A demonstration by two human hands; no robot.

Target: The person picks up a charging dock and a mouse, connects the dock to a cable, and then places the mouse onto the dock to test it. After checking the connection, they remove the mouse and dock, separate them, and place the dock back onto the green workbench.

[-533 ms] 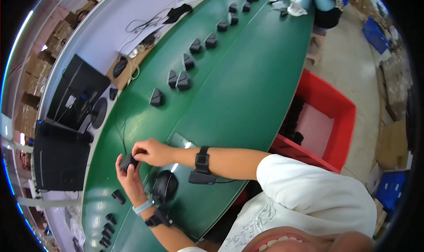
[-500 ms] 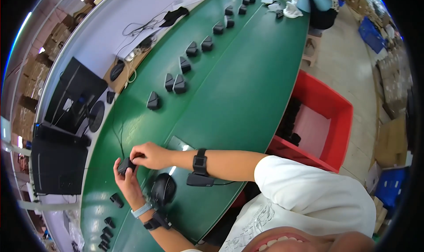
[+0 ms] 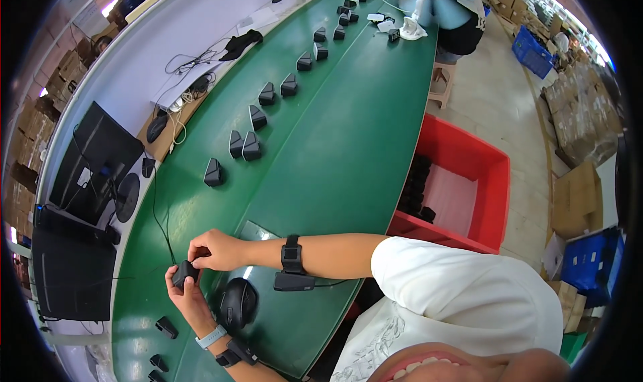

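Note:
My left hand [image 3: 187,301] grips a small black block-shaped device [image 3: 185,272] between thumb and fingers, above the green table. My right hand [image 3: 220,250] is closed in a pinch at the device's upper right side; what lies between its fingertips is too small to make out. A thin black cable [image 3: 159,220] runs down from the wall side of the table to the device. Close to my left wrist lies a black computer mouse [image 3: 238,303]. Under my right wrist is a flat clear-edged pad [image 3: 256,230], partly covered by the arm.
Several similar black devices [image 3: 251,147] stand in rows along the green table [image 3: 321,141]; others [image 3: 166,327] lie at lower left. Two black monitors [image 3: 74,265] stand at left. A red bin [image 3: 492,201] with black pieces sits right of the table. A fan [image 3: 418,13] and a seated person [image 3: 462,20] are at the far end.
The view has shifted, so the table's contents sit lower and further left. Both hands stay together at the black device, which my left hand still holds.

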